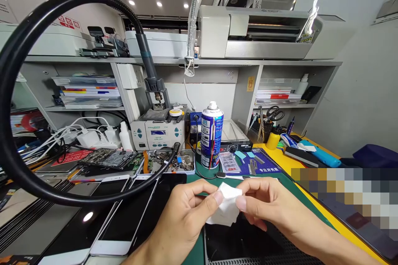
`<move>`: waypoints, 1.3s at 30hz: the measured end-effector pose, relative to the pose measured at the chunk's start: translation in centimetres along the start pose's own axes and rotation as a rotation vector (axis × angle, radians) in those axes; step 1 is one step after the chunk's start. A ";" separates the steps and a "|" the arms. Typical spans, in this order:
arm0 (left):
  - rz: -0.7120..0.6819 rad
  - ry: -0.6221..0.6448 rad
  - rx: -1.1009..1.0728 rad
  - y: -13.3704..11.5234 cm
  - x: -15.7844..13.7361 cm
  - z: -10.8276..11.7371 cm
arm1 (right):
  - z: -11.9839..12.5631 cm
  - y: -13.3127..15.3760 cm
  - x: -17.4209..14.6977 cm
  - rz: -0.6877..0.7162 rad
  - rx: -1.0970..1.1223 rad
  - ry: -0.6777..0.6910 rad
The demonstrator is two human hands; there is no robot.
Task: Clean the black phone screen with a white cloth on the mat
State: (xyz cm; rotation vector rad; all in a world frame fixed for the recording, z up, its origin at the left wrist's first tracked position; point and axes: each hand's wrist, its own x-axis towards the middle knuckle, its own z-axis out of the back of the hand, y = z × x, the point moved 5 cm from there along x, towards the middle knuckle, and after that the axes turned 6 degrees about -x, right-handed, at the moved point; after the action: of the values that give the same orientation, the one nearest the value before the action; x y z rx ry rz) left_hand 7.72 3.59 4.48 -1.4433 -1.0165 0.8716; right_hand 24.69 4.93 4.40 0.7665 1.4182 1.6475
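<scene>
A white tissue [224, 212] is pinched between both my hands, one at each side of it. My left hand [186, 215] grips its left edge between thumb and fingers. Opposite, the thumb and fingers of my right hand [270, 205] close on its right edge. Below the hands lies a dark glossy screen [245, 242] on a perforated black surface, partly hidden by the tissue and my right wrist. Just beyond the hands a blue spray can [212, 136] with a white top stands upright on the green mat [300, 198].
A thick black hose [8, 132] loops over the left side from a hot-air station [160, 132]. Several phone screens [124, 219] lie at left, near a tray of small parts [183, 163]. A brush [230, 176] lies behind my hands. Tools and bottles stand at right.
</scene>
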 end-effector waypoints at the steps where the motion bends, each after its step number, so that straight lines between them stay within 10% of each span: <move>1: 0.004 0.002 0.011 0.0 0.0 0.0 | 0.0 0.0 0.1 0.006 -0.026 -0.025; 39: -0.098 -0.029 -0.039 0.0 -0.2 0.2 | -0.6 0.2 -0.2 0.062 -0.106 -0.042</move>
State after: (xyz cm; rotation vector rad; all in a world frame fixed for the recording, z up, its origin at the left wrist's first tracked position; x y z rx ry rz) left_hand 7.49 3.46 4.45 -1.4048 -1.1226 0.8073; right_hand 24.25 4.44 4.52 0.7867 1.2784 1.7289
